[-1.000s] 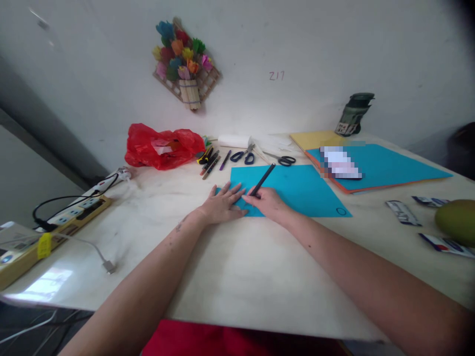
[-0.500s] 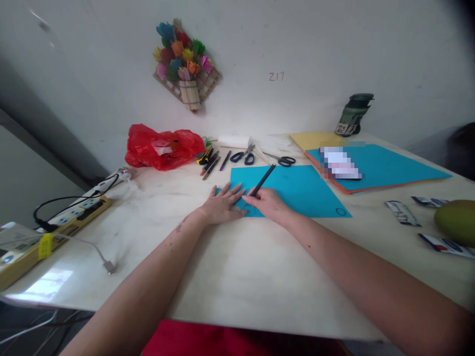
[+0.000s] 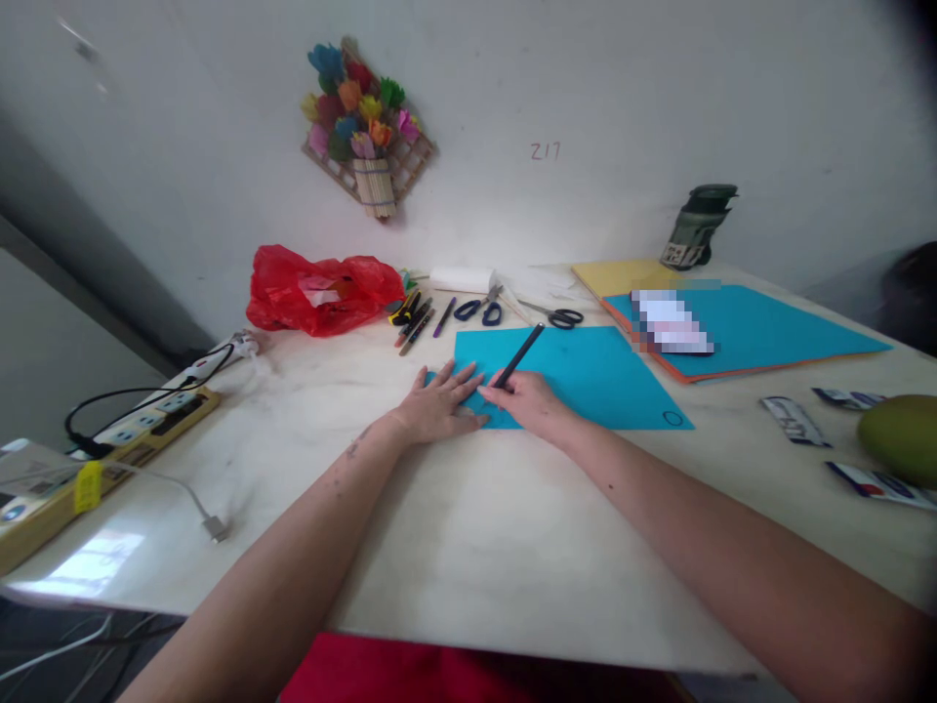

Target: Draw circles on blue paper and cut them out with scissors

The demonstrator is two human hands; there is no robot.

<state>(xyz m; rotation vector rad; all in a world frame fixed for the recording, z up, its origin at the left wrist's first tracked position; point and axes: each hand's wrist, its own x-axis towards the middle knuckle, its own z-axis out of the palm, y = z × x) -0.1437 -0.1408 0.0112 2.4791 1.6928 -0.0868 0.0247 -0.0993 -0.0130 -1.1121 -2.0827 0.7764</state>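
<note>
A blue sheet of paper (image 3: 586, 376) lies on the pale marbled table (image 3: 468, 537), with a small black circle drawn near its lower right corner. My left hand (image 3: 441, 402) rests flat on the sheet's left part, fingers spread. Just to its right, my right hand (image 3: 528, 400) is closed round a black pen (image 3: 521, 353), whose upper end leans up and to the right. The pen's tip is hidden by my fingers, so I cannot tell whether it touches the paper.
Behind the sheet lie two pairs of scissors (image 3: 483, 308), several pens (image 3: 419, 327) and a red plastic bag (image 3: 314, 288). A phone (image 3: 672, 322) sits on stacked coloured paper (image 3: 791, 327) at right, near a bottle (image 3: 699, 227). A power strip (image 3: 139, 430) and cables are left; a green fruit (image 3: 900, 439) is right.
</note>
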